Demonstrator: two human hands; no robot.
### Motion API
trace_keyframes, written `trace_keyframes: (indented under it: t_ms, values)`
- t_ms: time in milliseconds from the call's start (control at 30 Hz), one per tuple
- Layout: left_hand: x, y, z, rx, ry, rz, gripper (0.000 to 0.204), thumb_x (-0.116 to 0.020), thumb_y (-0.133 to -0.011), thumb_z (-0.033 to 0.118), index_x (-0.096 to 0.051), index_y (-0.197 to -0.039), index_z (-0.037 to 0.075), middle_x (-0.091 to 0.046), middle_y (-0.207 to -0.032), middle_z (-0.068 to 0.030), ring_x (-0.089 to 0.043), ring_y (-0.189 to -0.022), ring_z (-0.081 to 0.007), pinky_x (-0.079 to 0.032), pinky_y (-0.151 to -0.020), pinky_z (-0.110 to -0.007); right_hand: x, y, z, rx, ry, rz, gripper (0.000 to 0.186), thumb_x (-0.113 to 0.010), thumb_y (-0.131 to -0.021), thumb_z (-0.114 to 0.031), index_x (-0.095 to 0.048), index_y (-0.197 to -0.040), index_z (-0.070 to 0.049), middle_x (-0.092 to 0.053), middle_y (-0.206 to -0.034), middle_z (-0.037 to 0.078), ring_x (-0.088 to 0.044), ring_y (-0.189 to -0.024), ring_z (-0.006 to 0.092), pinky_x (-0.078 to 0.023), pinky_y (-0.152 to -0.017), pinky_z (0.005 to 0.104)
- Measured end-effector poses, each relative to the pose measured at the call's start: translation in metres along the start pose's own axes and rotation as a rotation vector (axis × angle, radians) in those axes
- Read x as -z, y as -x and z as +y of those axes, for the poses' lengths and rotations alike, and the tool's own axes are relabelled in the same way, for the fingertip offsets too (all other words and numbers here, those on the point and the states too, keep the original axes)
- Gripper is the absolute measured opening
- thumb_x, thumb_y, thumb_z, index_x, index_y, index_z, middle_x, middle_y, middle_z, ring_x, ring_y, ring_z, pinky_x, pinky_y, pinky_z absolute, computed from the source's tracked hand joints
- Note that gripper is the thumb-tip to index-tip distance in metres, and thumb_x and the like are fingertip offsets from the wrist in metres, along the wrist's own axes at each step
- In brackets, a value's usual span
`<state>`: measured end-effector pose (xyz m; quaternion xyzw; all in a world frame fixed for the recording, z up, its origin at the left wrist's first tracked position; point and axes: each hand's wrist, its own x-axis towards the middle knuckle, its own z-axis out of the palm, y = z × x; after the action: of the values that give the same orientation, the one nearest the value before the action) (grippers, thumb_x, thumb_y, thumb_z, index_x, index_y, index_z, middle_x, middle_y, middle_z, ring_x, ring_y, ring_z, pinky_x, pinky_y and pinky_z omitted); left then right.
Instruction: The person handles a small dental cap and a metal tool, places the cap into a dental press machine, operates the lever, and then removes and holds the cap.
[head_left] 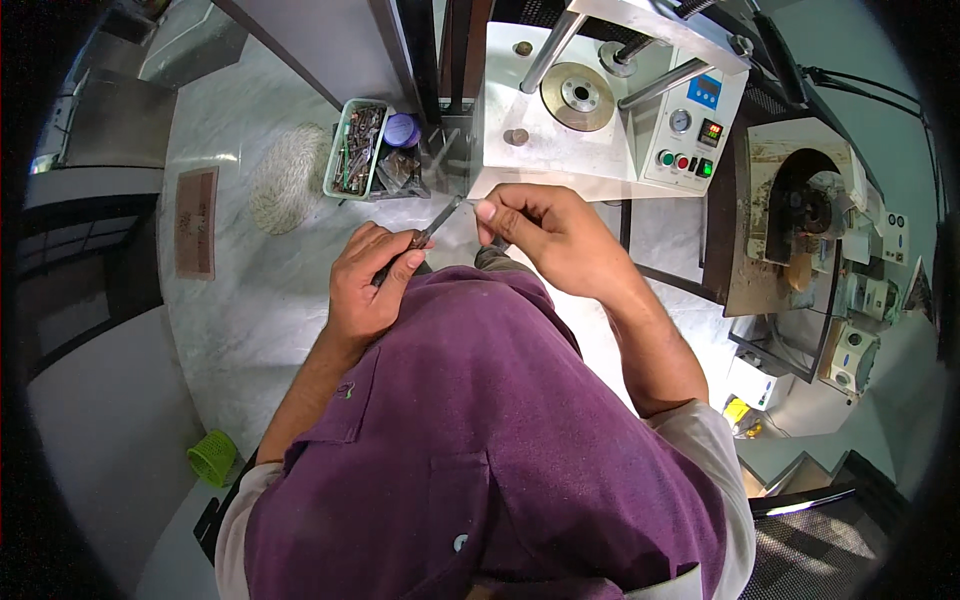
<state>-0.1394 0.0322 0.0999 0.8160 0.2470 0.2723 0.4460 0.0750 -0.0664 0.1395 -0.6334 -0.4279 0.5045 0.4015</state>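
Note:
In front of my apron, my left hand (370, 270) is closed round a slim metal tool (442, 219) with a dark handle. Its grey shaft slants up and to the right; its exact kind does not show. My right hand (540, 228) is pinched shut beside the tool's far end. Thumb and fingertips there come together on something too small to make out. Just beyond the hands stands a white machine (520, 165) with metal posts and a round brass-coloured plate (577, 97).
A light green tray (333, 165) full of small metal pieces lies front left, beside a purple-lidded jar (402, 130). Gauges and buttons sit on the machine's control panel (685, 130). A brown-stained machine (765, 200) stands right. A round woven mat (290, 190) and green basket (212, 458) lie left.

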Motion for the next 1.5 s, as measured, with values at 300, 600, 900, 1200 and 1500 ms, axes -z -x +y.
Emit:
trace_keyframes:
  t_ms: [300,600,900,1200,1500]
  values:
    - [0.001,0.0,-0.003,-0.061,-0.032,-0.02,0.014,-0.067,-0.086,0.01,-0.069,-0.095,0.0,-0.067,-0.081,-0.0089,-0.056,-0.071,-0.0221,-0.042,-0.072,-0.033,0.004,0.003,0.001,-0.042,-0.049,-0.043,0.037,-0.054,-0.098,-0.033,-0.065,-0.078,-0.004,-0.048,-0.058,-0.001,-0.038,-0.055,0.0082,-0.033,-0.052,0.0281]
    - [-0.002,0.0,-0.003,-0.066,-0.101,0.09,0.018,-0.076,-0.076,0.005,-0.067,-0.091,0.002,-0.064,-0.078,-0.0073,-0.055,-0.072,-0.0221,-0.043,-0.068,-0.033,0.0,0.016,-0.007,-0.135,0.081,0.045,0.034,-0.054,-0.098,-0.031,-0.066,-0.083,-0.003,-0.056,-0.061,0.004,-0.047,-0.057,0.0111,-0.04,-0.055,0.0296]
    - [-0.004,-0.002,-0.003,0.011,-0.113,0.086,0.016,-0.076,-0.076,0.004,-0.066,-0.089,0.003,-0.062,-0.079,-0.0067,-0.055,-0.073,-0.0215,-0.044,-0.066,-0.033,-0.023,0.01,-0.025,-0.025,0.322,0.254,0.03,-0.054,-0.097,-0.027,-0.064,-0.088,-0.001,-0.066,-0.075,0.018,-0.064,-0.068,0.0368,-0.048,-0.062,0.0412]
    - [-0.004,-0.002,-0.007,0.025,-0.162,0.147,0.018,-0.077,-0.075,0.005,-0.066,-0.089,0.003,-0.061,-0.081,-0.0074,-0.055,-0.074,-0.0222,-0.044,-0.067,-0.033,-0.022,0.006,-0.022,-0.044,0.281,0.22,0.034,-0.054,-0.097,-0.033,-0.066,-0.09,-0.002,-0.066,-0.073,0.013,-0.06,-0.065,0.0254,-0.046,-0.06,0.0372]
    - [-0.004,-0.001,-0.006,0.05,-0.11,0.131,0.016,-0.076,-0.077,0.006,-0.065,-0.088,0.003,-0.058,-0.078,-0.0066,-0.052,-0.073,-0.0212,-0.043,-0.068,-0.033,-0.011,-0.007,0.001,-0.045,0.383,0.359,0.032,-0.055,-0.096,-0.031,-0.065,-0.088,-0.002,-0.065,-0.071,0.016,-0.062,-0.064,0.0353,-0.047,-0.06,0.0413]
